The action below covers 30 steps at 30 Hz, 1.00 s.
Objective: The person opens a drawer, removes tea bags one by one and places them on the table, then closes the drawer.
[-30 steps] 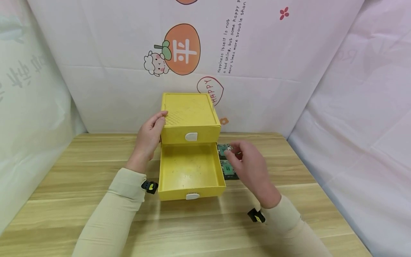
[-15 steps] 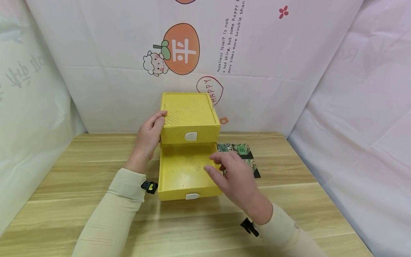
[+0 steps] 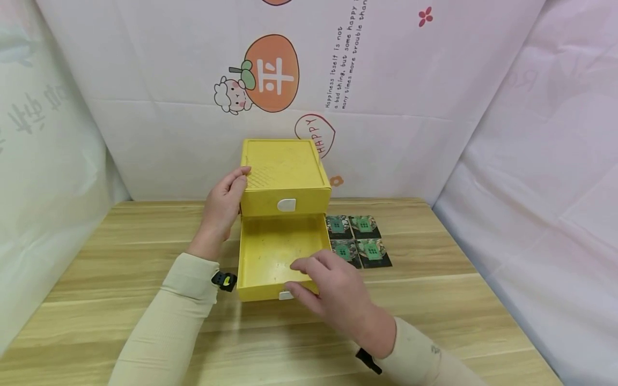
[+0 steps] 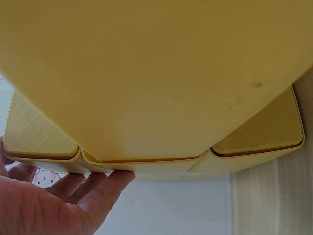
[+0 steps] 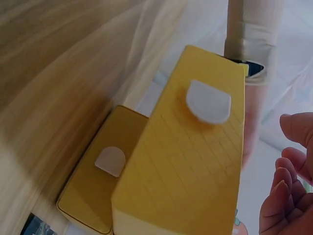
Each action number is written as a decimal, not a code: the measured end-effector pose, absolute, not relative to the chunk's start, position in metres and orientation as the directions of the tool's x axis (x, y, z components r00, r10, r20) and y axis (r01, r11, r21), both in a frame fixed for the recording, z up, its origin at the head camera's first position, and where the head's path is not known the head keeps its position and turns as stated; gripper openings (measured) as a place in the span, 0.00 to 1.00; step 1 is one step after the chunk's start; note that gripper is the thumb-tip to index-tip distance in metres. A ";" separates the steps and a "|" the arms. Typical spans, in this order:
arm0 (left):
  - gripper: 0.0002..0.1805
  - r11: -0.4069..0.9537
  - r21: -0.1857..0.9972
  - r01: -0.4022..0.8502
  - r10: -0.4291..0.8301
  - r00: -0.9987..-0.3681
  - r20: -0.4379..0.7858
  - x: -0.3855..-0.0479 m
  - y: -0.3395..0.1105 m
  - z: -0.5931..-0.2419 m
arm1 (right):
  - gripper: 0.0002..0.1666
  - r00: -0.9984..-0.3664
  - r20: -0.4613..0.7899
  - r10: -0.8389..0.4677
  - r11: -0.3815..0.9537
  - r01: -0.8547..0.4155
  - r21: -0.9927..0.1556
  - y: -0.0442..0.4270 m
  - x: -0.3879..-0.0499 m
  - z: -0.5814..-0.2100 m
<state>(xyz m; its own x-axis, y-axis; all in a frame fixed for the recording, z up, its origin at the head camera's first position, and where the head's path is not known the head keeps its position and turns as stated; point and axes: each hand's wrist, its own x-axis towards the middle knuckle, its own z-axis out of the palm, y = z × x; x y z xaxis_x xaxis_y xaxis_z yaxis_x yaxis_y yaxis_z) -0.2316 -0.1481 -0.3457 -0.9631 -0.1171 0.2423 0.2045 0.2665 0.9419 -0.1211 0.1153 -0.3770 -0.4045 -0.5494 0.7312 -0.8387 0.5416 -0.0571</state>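
A yellow two-drawer box (image 3: 285, 163) stands on the table, upper drawer closed. Its lower drawer (image 3: 270, 249) is pulled out and looks empty inside. My left hand (image 3: 217, 212) rests against the box's left side, fingertips at the top edge; the left wrist view shows its fingers (image 4: 100, 196) extended along the yellow side. Over the pulled-out drawer's right front corner hovers my right hand (image 3: 345, 297), thumb near the white handle (image 3: 285, 295), holding nothing. In the right wrist view, that hand (image 5: 291, 183) is apart from the drawer front (image 5: 181, 166), fingers loosely bent.
Several square cards with green and black pictures (image 3: 372, 251) lie on the wooden table (image 3: 434, 300) right of the box. A white printed cloth (image 3: 386, 145) hangs behind, and more cloth hangs at both sides.
My right hand has moved left and toward the front, from above the cards to the lower drawer's front, uncovering the cards. My left hand stays at the box.
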 end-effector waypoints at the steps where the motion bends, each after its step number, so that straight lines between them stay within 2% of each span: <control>1: 0.26 0.265 0.942 0.205 -0.116 -0.963 0.243 -0.232 -0.148 -0.346 | 0.18 -0.397 0.729 -0.557 0.540 -0.841 -0.045 0.114 -0.120 -0.378; 14: 0.27 0.276 0.939 0.204 -0.111 -0.964 0.241 -0.231 -0.149 -0.347 | 0.14 -0.271 0.718 -0.641 0.482 -0.870 0.102 0.108 -0.113 -0.394; 19: 0.27 0.274 0.939 0.209 -0.112 -0.963 0.247 -0.231 -0.149 -0.347 | 0.05 -0.210 0.728 -0.653 0.490 -0.849 0.195 0.105 -0.115 -0.402; 25: 0.27 0.274 0.937 0.217 -0.109 -0.961 0.255 -0.231 -0.149 -0.347 | 0.14 -0.128 0.733 -0.668 0.485 -0.822 0.298 0.103 -0.117 -0.409; 30: 0.28 0.282 0.936 0.209 -0.110 -0.963 0.247 -0.231 -0.149 -0.346 | 0.15 -0.129 0.715 -0.687 0.490 -0.809 0.324 0.104 -0.117 -0.412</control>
